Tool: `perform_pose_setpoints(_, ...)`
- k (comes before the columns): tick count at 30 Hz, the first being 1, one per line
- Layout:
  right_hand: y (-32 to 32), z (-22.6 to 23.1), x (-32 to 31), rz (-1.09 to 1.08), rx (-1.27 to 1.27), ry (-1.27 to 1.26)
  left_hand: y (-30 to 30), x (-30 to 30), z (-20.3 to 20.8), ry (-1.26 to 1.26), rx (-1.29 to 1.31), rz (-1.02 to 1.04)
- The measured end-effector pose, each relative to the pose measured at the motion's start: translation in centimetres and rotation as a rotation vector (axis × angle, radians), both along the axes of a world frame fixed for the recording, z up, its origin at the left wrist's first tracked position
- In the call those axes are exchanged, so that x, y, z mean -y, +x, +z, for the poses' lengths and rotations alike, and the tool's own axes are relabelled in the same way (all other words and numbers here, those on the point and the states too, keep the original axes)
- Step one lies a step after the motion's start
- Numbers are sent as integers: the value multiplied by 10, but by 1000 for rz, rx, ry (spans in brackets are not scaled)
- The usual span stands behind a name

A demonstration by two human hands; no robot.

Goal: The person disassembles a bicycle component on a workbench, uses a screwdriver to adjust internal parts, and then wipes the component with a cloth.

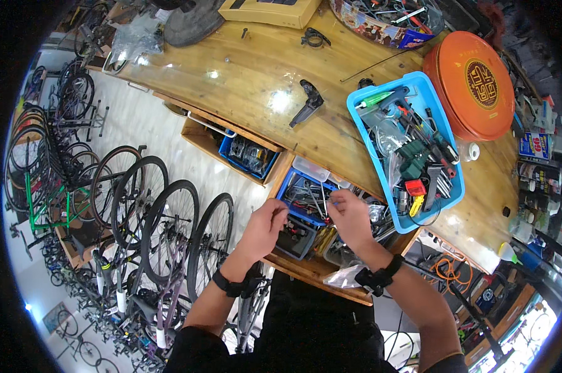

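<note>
The slim, straight, silver metal tool (324, 196) shows over the dark-blue plastic bin (307, 216) in the near open wooden drawer (327, 285), at the right hand's (352, 221) fingertips. It looks light, stiff and slick, best held mid-shaft. The right hand is narrow, the left hand (263, 230) loosely curled; whether either grips anything, I cannot tell. Counted: two hands, one light-blue plastic tray (444, 119), one round orange tin (469, 87).

The bin (304, 216) is deep blue, the tray (426, 93) light blue, the tin (458, 56) orange with a dark-patterned medallion (482, 83).
</note>
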State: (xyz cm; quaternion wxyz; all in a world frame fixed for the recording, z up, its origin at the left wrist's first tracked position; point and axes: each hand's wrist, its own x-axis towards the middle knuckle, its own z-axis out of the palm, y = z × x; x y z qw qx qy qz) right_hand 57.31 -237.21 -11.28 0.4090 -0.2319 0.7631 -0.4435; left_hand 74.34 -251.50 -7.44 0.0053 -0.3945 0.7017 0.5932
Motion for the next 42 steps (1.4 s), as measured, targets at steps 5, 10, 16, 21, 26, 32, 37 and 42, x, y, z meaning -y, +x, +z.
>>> perform_pose_setpoints(5, 10, 39, 11, 55, 166, -156, -31, -2, 5, -135, -198, -253)
perform_pose_setpoints(10, -24, 47, 7, -238, 76, -96, -85, 43, -2, -444, -228, -177)
perform_pose_setpoints(16, -40, 78, -19, -219, 264, -159, -138, 81, -49, -969, -235, 43)
perform_pose_setpoints(21, -47, 110, -26, -186, 280, -161, -123, 73, -41, -487, -236, 168)
perform_pose_setpoints(26, -46, 155, -37, -139, 376, -331, -70, 5, 43, 586, -633, 235)
perform_pose_setpoints(32, -24, 234, -57, -144, 258, -589, -10, -60, 128, 764, -830, -127)
perform_pose_setpoints(37, 10, 293, -86, 104, 121, -768, 37, -108, 179, 684, -813, -100)
perform_pose_setpoints(42, 47, 315, -123, 311, -30, -917, 70, -165, 209, 424, -866, 23)
